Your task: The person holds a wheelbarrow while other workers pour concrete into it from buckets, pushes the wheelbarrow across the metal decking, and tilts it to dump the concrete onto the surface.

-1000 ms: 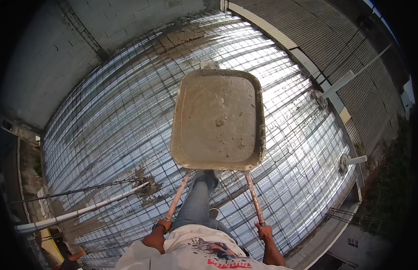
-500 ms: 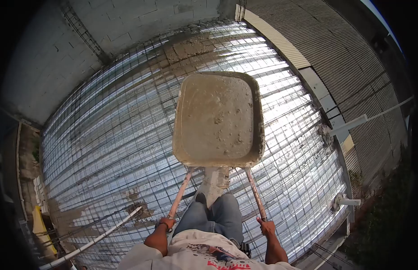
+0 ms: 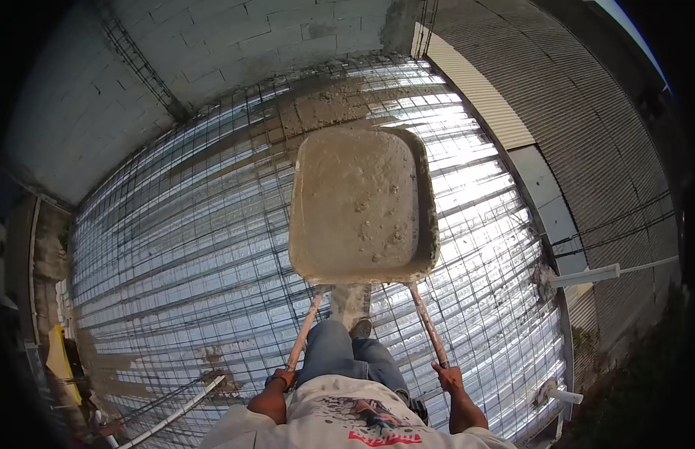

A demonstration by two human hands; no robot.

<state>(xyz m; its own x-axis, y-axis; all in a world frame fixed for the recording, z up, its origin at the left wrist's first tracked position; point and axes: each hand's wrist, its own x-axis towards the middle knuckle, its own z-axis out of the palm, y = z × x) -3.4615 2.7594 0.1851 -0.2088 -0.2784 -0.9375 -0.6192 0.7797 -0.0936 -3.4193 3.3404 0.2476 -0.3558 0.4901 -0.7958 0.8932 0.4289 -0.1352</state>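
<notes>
A wheelbarrow tray (image 3: pixel 355 202) coated with wet grey-brown concrete, with small lumps toward its right side, is in front of my body. Two worn, reddish handles run back from it. My left hand (image 3: pixel 280 379) is closed round the end of the left handle (image 3: pixel 305 329). On the other side, my right hand (image 3: pixel 447 376) grips the right handle (image 3: pixel 431 329). Below the tray, a narrow plank (image 3: pixel 349 303) lies over the wire mesh, with one of my shoes on it. The wheel is hidden beneath the tray.
Shiny corrugated decking under steel mesh (image 3: pixel 190 262) spreads around me. Wet concrete (image 3: pixel 321 105) covers part of the far end by a block wall (image 3: pixel 235 37). White pipes (image 3: pixel 175 411) stick up at lower left and at right (image 3: pixel 587 277). A corrugated roof (image 3: pixel 579 120) lies beyond the right edge.
The wheelbarrow has moved forward with me, and my legs have stepped. The far wall and wet concrete appear nearer, and the left pipe has slid down the view. Both hands keep their grip.
</notes>
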